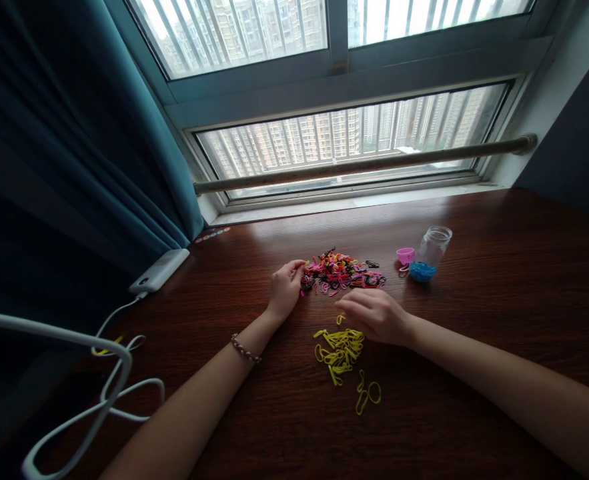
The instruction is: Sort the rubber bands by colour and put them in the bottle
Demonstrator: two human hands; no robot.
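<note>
From my station, the glossy red-brown wooden table [479, 293] extends right of and nearer than the mixed pile; its far edge meets the barred window [354, 133]. A blue curtain [139, 133] bounds the left. My left hand [285, 290] is at the mixed pile's left edge, fingertips close; clamping: cannot tell. My right hand [377, 316] is just nearer than the pile, fingers bunched; grip: cannot tell. The clear glass jar [433, 248], containing blue bands [421, 271], is right of the pile. The pile of pink, black, red and orange rubber bands [337, 270] runs left-right. Nearer, yellow rubber bands [343, 350] trail toward me.
</note>
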